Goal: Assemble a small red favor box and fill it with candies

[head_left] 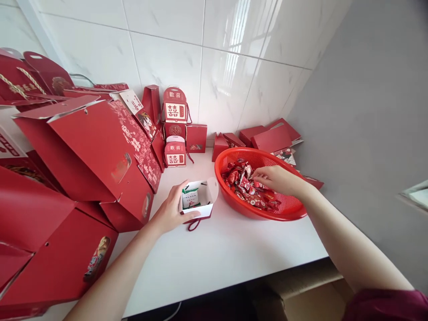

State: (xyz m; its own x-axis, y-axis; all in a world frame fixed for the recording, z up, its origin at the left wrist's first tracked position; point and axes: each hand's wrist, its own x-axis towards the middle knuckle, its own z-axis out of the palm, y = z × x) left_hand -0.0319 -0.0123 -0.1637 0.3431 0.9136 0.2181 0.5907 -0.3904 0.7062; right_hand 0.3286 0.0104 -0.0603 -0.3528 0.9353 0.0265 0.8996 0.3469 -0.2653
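Observation:
My left hand [170, 209] grips a small open red gift box [199, 199] with a white inside, resting on the white table [214, 254]. A green and white packet [190, 197] lies inside the box. My right hand [276, 178] reaches into a red plastic basket [267, 211] full of red-wrapped candies [249, 187]. Its fingers are bent down and pinched among the candies; what they hold is hidden.
Large red gift boxes [87, 151] are piled at the left. Small closed red boxes [174, 129] stand stacked against the tiled wall. Flat folded red boxes [270, 136] lie behind the basket. A grey wall [368, 111] is at the right. A cardboard box [310, 298] sits below the table's edge.

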